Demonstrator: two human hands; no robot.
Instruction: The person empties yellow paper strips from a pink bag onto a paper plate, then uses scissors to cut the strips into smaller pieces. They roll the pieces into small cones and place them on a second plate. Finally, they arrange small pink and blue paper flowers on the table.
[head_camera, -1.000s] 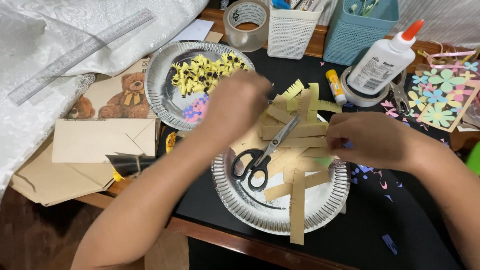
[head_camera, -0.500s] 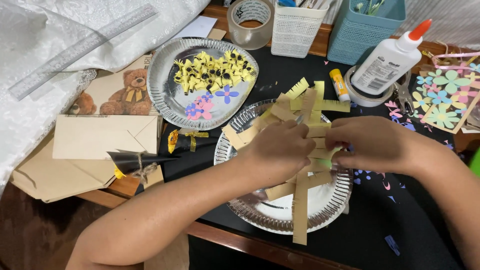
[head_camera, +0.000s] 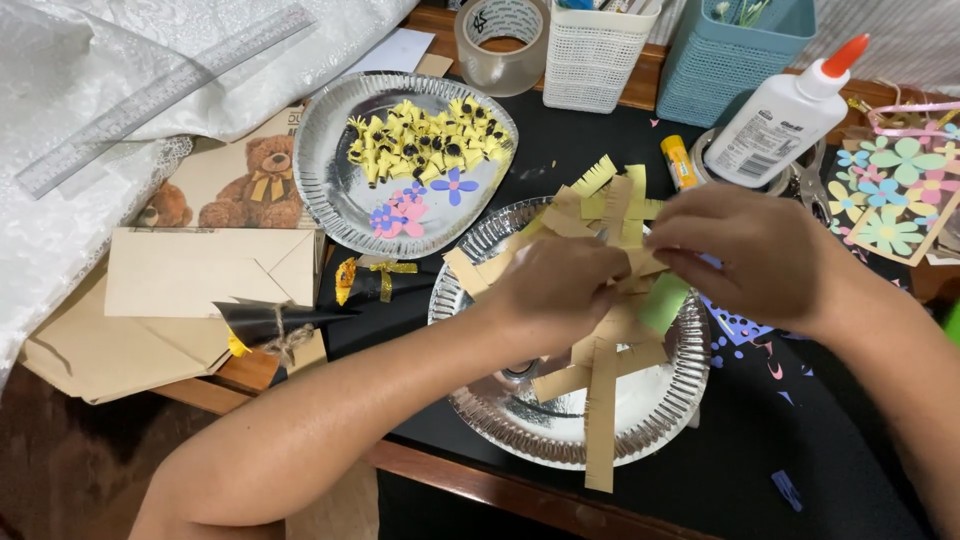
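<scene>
While both hands met over the silver plate near the table's front edge, they sorted fringed paper strips. The left hand and right hand were pinching strips; picking one loose seemed to call for a light, careful pull.

one head-worn camera looks steeply down, close over the black craft table, both forearms entering from the bottom edge.

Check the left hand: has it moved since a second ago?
Yes. The left hand has come away from the plate of yellow paper flowers and now meets the right hand over the paper strips.
</scene>
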